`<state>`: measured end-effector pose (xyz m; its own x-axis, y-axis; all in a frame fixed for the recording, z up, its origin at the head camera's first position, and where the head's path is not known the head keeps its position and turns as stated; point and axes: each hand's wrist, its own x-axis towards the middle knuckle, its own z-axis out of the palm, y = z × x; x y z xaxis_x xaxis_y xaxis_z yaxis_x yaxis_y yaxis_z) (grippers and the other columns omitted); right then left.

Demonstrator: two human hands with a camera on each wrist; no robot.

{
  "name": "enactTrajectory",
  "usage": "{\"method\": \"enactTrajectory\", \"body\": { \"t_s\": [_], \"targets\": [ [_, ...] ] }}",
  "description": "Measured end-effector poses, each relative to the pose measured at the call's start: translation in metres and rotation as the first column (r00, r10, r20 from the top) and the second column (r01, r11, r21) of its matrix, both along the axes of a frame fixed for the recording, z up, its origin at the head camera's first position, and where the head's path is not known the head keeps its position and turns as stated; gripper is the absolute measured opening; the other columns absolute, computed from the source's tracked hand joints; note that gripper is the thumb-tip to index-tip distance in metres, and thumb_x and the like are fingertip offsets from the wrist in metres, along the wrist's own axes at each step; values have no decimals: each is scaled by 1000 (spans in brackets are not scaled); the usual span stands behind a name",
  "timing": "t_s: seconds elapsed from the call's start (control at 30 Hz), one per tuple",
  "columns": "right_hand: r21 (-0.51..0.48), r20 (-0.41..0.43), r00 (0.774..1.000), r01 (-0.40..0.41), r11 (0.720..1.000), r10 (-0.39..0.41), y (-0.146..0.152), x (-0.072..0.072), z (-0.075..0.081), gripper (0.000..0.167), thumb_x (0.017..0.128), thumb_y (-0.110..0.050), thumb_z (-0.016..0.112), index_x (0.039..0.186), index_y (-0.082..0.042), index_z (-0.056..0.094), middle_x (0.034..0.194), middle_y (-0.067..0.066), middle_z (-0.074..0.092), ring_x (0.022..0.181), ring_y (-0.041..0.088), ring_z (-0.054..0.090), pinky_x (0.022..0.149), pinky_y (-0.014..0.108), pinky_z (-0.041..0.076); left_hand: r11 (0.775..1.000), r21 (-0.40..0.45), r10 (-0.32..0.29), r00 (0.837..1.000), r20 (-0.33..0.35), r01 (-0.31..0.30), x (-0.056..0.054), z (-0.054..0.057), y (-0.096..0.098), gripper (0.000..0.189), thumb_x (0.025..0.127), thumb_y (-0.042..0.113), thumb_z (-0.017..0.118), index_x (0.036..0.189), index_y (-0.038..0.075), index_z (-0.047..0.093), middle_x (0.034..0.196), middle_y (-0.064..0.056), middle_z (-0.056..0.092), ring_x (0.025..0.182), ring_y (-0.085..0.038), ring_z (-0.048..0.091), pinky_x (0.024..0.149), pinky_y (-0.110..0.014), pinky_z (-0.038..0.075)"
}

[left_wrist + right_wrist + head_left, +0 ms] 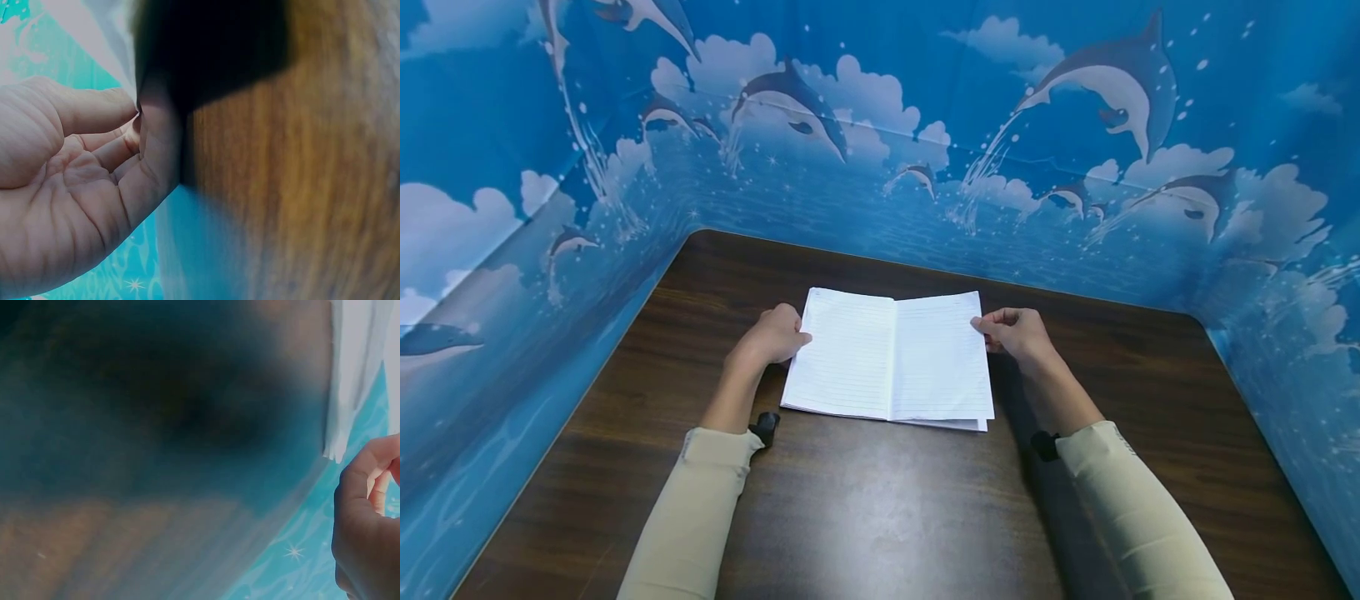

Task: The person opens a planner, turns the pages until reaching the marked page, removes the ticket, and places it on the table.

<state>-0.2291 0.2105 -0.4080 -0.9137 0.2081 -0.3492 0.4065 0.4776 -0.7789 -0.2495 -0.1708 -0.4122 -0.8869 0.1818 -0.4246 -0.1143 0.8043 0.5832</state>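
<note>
The lined notebook point(854, 358) lies between left fingers point(786, 316) and right fingers point(1002, 317), each pinched closed on an outer edge.

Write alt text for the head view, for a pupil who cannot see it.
A person's left hand and right hand hold an open lined notebook by its side edges over a dark wood-grained table. Beyond it is a blue backdrop of leaping dolphins and white clouds.
</note>
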Motion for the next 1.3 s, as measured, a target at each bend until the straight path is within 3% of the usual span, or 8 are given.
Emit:
{"method": "enactTrajectory", "body": {
  "t_s": [0.23, 0.37, 0.5, 0.6, 0.83, 1.13, 1.3],
  "targets": [
    [-63, -20, 999, -37, 997, 36, -4, -1, 17, 37, 104, -33, 73, 123, -2, 68, 111, 11, 67, 84, 15, 69, 98, 38, 62, 1000, 5, -9, 1000, -2, 9, -2, 0, -1, 31, 111, 15, 58, 81, 6, 54, 73, -7, 50, 65, -18, 51, 64, -32, 42],
    [-131, -40, 998, -54, 990, 49, -10, -5, 28, 36, 104, -31, 73, 123, -1, 68, 102, 7, 69, 77, 11, 70, 93, 34, 64, 1000, 17, -5, 1000, -8, 5, -1, 1, -2, 29, 111, 14, 59, 83, 5, 58, 73, -7, 51, 66, -19, 53, 64, -32, 43],
    [-172, -60, 996, -82, 982, 72, -20, -11, 42, 37, 104, -29, 73, 123, 2, 67, 95, 5, 70, 73, 9, 72, 83, 28, 64, 1000, 25, -11, 1000, -16, 12, -1, 1, -4, 35, 111, 14, 57, 77, 7, 53, 67, -5, 46, 64, -18, 50, 62, -32, 41],
    [-154, -70, 993, -101, 983, 91, -30, -15, 52, 37, 104, -30, 73, 122, 2, 67, 98, 6, 69, 73, 9, 73, 80, 26, 64, 1000, 21, -15, 1000, -17, 16, 0, 2, -5, 37, 111, 14, 57, 75, 7, 50, 66, -4, 44, 63, -17, 48, 62, -32, 41],
    [-161, -86, 988, -137, 977, 124, -59, -25, 70, 35, 105, -29, 73, 122, 2, 69, 110, 10, 65, 79, 9, 71, 84, 31, 65, 1000, -3, -4, 1000, -14, 4, 0, 2, -6, 28, 111, 14, 57, 86, 2, 61, 75, -9, 53, 69, -20, 57, 64, -32, 44],
    [-146, -130, 979, -177, 973, 158, -98, -35, 82, 30, 103, -29, 74, 115, -1, 73, 114, 12, 65, 83, 16, 71, 87, 39, 65, 1000, 17, -10, 1000, -28, 11, -2, 0, -3, 39, 111, 15, 58, 74, 9, 48, 66, -4, 45, 62, -18, 50, 61, -32, 40],
    [-199, -151, 971, -213, 957, 185, -117, -40, 79, 24, 102, -24, 76, 110, -1, 75, 100, 9, 67, 80, 16, 69, 92, 45, 64, 1000, 19, -22, 999, -37, 23, -3, 1, 0, 42, 111, 15, 57, 71, 10, 44, 63, -3, 42, 61, -17, 50, 60, -32, 39]
  ]
}}
